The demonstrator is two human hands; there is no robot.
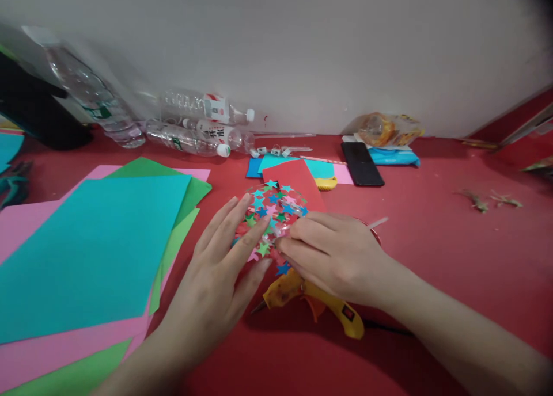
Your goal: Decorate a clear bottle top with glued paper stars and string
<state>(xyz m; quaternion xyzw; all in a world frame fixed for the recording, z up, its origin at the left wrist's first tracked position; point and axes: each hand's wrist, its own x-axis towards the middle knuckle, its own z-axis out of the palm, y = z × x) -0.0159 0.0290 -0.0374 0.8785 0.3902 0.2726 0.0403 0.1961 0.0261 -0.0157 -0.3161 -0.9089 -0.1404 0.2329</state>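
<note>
Just beyond the yellow glue gun with the orange trigger (325,301), on the red desk (458,258), we have a rounded, clear, plastic-looking piece covered with small coloured stars (271,210). We judge the step in hand to be adjusting some part of it. Our left hand (213,284), to the left of the glue gun, is spread with fingers apart over the piece; our right hand (343,261), above the glue gun's handle, has its fingers bunched against the piece, though we cannot tell whether they pinch anything. The next move, we think, calls for a light, steady touch, well away from the glue gun's nozzle. The piece looks glossy, its blue, green and pink stars lying at many angles; our fingers hide part of it. Farther beyond the glue gun lies a red paper sheet (302,180).
</note>
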